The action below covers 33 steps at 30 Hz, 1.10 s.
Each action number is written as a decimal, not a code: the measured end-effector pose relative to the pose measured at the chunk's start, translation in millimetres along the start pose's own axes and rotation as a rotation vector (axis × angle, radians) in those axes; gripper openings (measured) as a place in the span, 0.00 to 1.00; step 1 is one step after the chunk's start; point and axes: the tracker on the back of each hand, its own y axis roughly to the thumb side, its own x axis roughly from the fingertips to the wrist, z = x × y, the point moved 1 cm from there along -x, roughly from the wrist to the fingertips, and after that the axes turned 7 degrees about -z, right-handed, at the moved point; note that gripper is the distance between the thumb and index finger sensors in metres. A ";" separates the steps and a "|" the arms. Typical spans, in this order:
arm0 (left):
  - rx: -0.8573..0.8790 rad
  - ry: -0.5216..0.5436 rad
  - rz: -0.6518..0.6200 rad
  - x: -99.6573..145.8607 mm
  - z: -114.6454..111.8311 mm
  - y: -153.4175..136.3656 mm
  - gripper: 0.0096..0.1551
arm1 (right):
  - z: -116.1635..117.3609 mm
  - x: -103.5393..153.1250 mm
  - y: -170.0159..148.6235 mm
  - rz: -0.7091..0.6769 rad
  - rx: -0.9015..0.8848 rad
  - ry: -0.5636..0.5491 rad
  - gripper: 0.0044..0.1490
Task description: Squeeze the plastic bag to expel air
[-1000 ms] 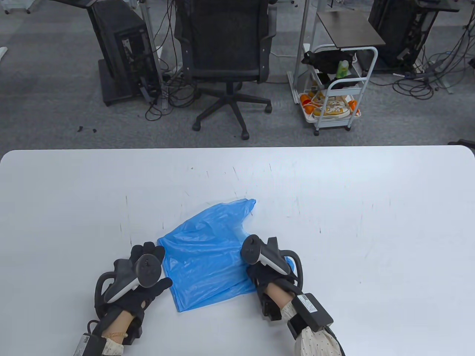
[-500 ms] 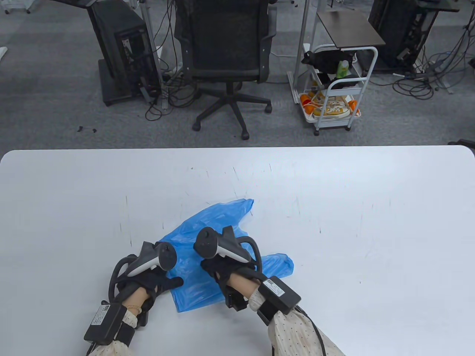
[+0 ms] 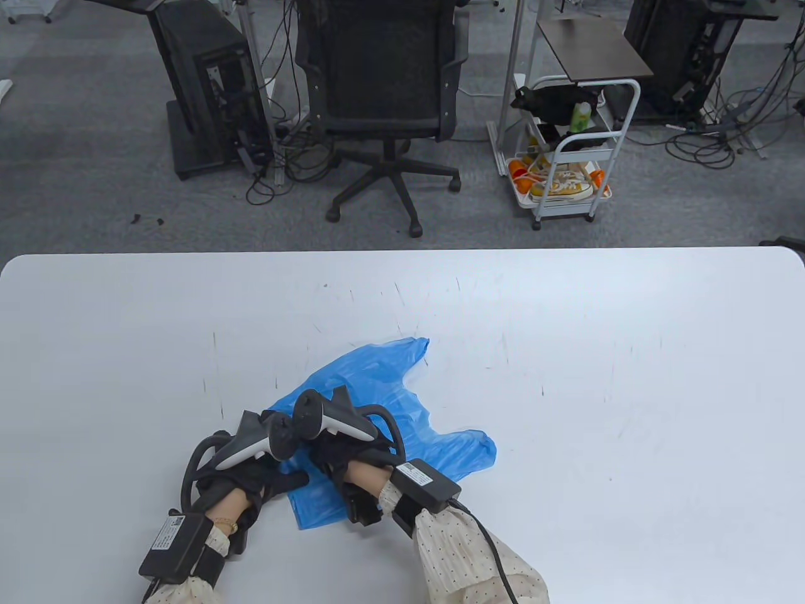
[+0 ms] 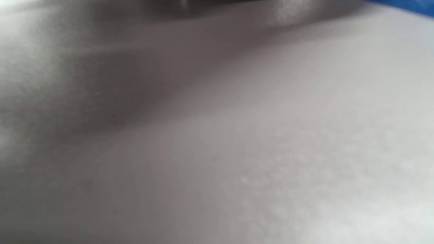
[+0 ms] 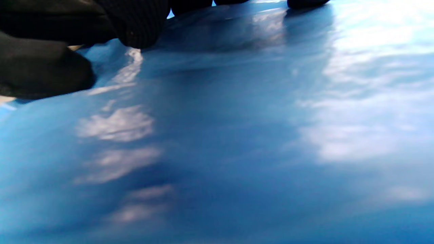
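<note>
A flattened, crinkled blue plastic bag [image 3: 402, 415] lies on the white table [image 3: 597, 377] near its front middle. My left hand [image 3: 283, 470] rests on the bag's near left edge, thumb stretched out over it. My right hand [image 3: 328, 448] presses palm-down on the bag's left part, right beside the left hand. In the right wrist view the bag [image 5: 237, 135] fills the frame and my gloved fingertips [image 5: 139, 27] press on it at the top left. The left wrist view is blurred table [image 4: 237, 152] with a sliver of bag [image 4: 418, 4].
Beyond the table's far edge stand an office chair [image 3: 383, 94], a black computer tower [image 3: 207, 88] and a white cart [image 3: 569, 157] with shoes and small items. The bag's handle lobes point to the far side [image 3: 409, 349] and to the right [image 3: 471, 450].
My right hand slid left across the bag from its right side to its left part, uncovering the right lobe. My left hand moved right onto the bag's left edge.
</note>
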 end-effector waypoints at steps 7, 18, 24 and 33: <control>-0.015 -0.006 0.009 0.5 -0.9 0.7 0.58 | -5.3 4.6 -25.4 0.071 -0.036 0.006 0.35; -0.031 -0.016 0.014 0.5 -0.6 1.4 0.58 | -14.6 11.6 -74.2 0.214 -0.098 -0.011 0.35; -0.020 -0.014 0.011 0.3 -1.8 0.6 0.58 | -20.0 14.6 -98.9 0.283 -0.122 -0.031 0.36; -0.006 -0.008 0.007 -0.3 -3.0 -1.0 0.58 | -28.2 19.2 -136.0 0.415 -0.155 -0.054 0.36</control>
